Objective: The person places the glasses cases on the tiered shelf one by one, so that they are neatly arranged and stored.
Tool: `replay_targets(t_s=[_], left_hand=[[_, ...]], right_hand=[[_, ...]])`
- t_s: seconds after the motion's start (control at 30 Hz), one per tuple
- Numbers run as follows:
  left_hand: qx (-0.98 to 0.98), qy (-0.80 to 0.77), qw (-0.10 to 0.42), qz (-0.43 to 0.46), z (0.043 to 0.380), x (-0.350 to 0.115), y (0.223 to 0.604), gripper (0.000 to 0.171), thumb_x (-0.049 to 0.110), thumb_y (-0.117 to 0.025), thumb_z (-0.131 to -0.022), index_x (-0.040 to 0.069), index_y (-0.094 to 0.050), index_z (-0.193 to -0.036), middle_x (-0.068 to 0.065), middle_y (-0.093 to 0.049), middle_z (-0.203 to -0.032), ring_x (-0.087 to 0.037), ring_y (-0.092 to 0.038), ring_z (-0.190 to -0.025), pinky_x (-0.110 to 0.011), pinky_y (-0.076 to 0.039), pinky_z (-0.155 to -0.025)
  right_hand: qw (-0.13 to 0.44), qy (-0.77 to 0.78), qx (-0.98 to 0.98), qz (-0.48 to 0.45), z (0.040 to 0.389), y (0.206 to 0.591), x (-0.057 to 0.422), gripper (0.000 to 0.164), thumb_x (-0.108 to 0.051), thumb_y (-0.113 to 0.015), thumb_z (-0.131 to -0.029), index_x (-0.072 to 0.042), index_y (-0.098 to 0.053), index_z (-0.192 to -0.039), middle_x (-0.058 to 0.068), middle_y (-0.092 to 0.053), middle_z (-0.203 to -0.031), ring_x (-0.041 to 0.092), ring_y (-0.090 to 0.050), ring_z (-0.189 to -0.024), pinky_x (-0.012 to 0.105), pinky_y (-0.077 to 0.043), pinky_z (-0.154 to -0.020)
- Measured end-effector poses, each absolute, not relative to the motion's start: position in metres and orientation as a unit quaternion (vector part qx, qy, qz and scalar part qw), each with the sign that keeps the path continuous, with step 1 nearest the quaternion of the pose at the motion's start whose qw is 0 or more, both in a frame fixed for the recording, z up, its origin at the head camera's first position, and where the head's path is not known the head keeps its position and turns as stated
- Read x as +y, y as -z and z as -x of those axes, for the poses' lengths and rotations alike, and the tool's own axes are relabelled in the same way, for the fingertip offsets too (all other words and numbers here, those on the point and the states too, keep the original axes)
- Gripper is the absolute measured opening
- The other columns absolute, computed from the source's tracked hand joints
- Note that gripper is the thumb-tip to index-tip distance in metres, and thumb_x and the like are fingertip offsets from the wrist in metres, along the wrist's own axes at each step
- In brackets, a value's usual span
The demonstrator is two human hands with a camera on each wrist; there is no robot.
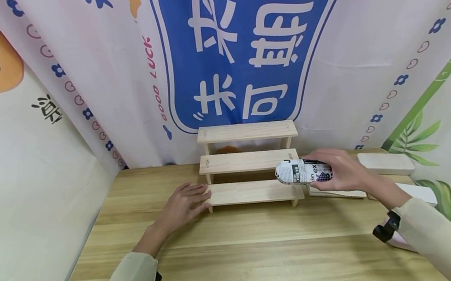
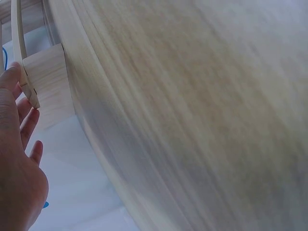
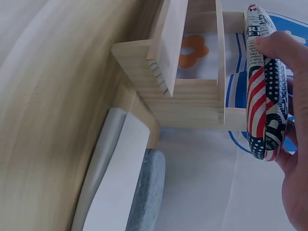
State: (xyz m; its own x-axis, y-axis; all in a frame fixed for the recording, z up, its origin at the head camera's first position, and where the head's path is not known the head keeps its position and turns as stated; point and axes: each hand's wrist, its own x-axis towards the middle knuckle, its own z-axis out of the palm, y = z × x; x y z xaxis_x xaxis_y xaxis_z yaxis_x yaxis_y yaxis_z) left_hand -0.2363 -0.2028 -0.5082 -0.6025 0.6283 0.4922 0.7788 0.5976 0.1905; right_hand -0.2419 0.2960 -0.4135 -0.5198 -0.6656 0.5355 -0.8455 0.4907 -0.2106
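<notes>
My right hand point(image 1: 341, 169) grips a glasses case point(image 1: 296, 172) printed with newsprint, holding it above the right end of a three-tier wooden shelf point(image 1: 252, 192). The right wrist view shows a stars-and-stripes pattern on the case point(image 3: 262, 96), with the thumb on one side and fingers behind it. At the shelf's left end, my left hand point(image 1: 183, 205) touches the lowest board with fairly straight fingers. Up close in the left wrist view, the fingertips point(image 2: 30, 122) lie against the end of that board point(image 2: 31, 94).
To the right of the shelf lie several flat, rounded cases, among them a cream one point(image 1: 387, 163) and a white one point(image 1: 417, 193). A pinkish item point(image 1: 402, 242) is partly under the right forearm. A printed curtain point(image 1: 327, 78) hangs right behind the shelf on the wooden table point(image 1: 239, 259).
</notes>
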Motion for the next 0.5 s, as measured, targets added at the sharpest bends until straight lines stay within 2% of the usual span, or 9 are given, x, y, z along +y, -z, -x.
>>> replay_targets(t_s=[0.23, 0.5], left_hand=[[-0.874, 0.199, 0.189, 0.400, 0.236, -0.204, 0.509, 0.036, 0.025, -0.082, -0.093, 0.007, -0.078, -0.124, -0.014, -0.072, -0.134, -0.035, -0.070, -0.124, -0.065, -0.049, -0.109], [-0.871, 0.200, 0.197, 0.402, 0.236, -0.204, 0.510, 0.037, 0.023, -0.084, -0.091, 0.006, -0.079, -0.123, -0.015, -0.072, -0.132, -0.035, -0.071, -0.122, -0.065, -0.049, -0.107]], right_hand=[[0.192, -0.238, -0.838, -0.452, 0.250, 0.408, 0.285, 0.068, -0.017, -0.095, -0.065, -0.005, -0.072, -0.127, 0.006, -0.077, -0.107, 0.015, -0.069, -0.085, 0.032, -0.059, -0.065], [0.186, -0.254, -0.840, -0.441, 0.260, 0.408, 0.275, 0.068, -0.022, -0.094, -0.069, -0.002, -0.070, -0.129, 0.010, -0.078, -0.107, 0.020, -0.071, -0.084, 0.033, -0.060, -0.066]])
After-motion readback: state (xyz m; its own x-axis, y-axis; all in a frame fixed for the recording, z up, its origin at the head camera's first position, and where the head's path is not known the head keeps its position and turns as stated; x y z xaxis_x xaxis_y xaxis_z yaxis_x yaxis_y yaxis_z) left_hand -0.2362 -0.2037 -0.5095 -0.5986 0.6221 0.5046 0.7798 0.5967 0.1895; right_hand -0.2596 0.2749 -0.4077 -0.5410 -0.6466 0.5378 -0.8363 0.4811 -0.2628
